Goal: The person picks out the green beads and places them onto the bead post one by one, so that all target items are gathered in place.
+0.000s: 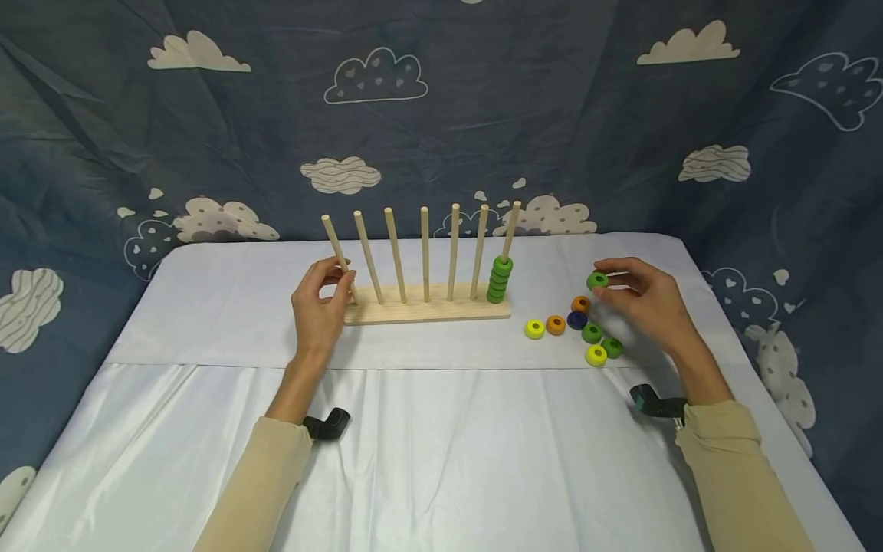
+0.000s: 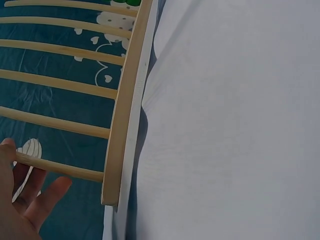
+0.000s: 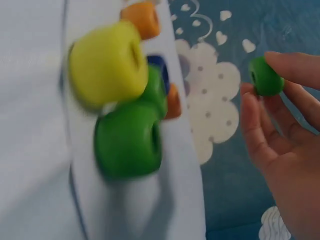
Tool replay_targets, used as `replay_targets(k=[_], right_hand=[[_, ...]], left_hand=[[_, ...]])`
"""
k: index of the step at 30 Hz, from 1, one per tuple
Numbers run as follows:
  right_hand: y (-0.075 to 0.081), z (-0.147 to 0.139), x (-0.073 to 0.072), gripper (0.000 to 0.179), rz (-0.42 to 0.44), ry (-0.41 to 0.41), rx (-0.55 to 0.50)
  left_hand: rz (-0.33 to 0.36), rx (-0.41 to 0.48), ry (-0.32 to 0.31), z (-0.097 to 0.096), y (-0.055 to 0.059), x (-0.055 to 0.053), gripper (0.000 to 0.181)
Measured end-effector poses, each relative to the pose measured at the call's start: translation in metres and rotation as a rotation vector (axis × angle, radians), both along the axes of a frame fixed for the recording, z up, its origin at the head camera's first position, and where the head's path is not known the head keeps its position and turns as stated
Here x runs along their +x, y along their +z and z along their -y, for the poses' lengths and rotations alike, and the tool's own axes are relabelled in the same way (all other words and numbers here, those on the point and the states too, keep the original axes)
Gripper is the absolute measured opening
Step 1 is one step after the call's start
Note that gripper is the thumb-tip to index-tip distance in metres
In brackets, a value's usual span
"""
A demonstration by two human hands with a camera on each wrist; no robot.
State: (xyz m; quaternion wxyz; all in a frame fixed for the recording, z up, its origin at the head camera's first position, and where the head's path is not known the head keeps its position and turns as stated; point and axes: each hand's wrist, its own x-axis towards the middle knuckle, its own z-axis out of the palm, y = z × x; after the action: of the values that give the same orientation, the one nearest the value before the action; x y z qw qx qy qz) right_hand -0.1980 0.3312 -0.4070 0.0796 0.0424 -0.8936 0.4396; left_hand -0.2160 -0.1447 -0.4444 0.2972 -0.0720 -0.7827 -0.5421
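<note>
A wooden stand (image 1: 428, 309) with several upright pegs is on the white table, its rightmost peg (image 1: 511, 230) bearing a stack of green beads (image 1: 500, 280). My left hand (image 1: 319, 307) holds the leftmost peg (image 1: 334, 239), fingers and thumb around it; the left wrist view shows this peg (image 2: 70, 169) bare below the fingers. Over at the right, my right hand (image 1: 648, 301) pinches a green bead (image 1: 597, 280) between thumb and fingertips. The same green bead (image 3: 265, 76) appears raised in the right wrist view, its hole facing left.
Loose beads lie between the stand and my right hand: a yellow bead (image 1: 534, 329), an orange bead (image 1: 556, 325), a dark blue bead (image 1: 577, 320), a green bead (image 1: 591, 333) and others. Behind the table hangs a dark cloth (image 1: 441, 138) with cloud prints.
</note>
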Motion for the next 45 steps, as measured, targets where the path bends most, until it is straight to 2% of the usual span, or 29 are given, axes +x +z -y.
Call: replay_targets(k=[5,11,21,27,31,36,45], right_hand=[[0.008,0.009,-0.003,0.045,-0.042,-0.031,-0.063],[0.022,0.022,-0.003,0.044,-0.014,-0.058,-0.08],[0.034,0.035,-0.006,0.04,0.003,0.001,-0.177],[0.041,0.046,-0.01,0.042,-0.012,0.004,-0.184],[0.046,0.054,-0.014,0.041,-0.018,0.018,-0.237],[0.052,0.061,-0.017,0.038,-0.018,0.051,-0.292],[0.062,0.072,-0.021,0.038,-0.089,0.078,-0.226]], left_hand=[[-0.007,-0.036,0.016,0.0,0.001,0.0,0.023],[-0.013,-0.048,0.006,0.001,0.002,-0.002,0.02],[0.02,-0.013,-0.04,0.0,0.001,-0.003,0.016],[0.041,-0.022,-0.018,0.001,0.001,-0.001,0.015],[0.038,-0.018,-0.005,0.002,0.002,0.0,0.015],[0.041,-0.012,-0.017,0.001,0.002,-0.001,0.014],[0.039,-0.016,-0.016,0.001,0.002,-0.001,0.013]])
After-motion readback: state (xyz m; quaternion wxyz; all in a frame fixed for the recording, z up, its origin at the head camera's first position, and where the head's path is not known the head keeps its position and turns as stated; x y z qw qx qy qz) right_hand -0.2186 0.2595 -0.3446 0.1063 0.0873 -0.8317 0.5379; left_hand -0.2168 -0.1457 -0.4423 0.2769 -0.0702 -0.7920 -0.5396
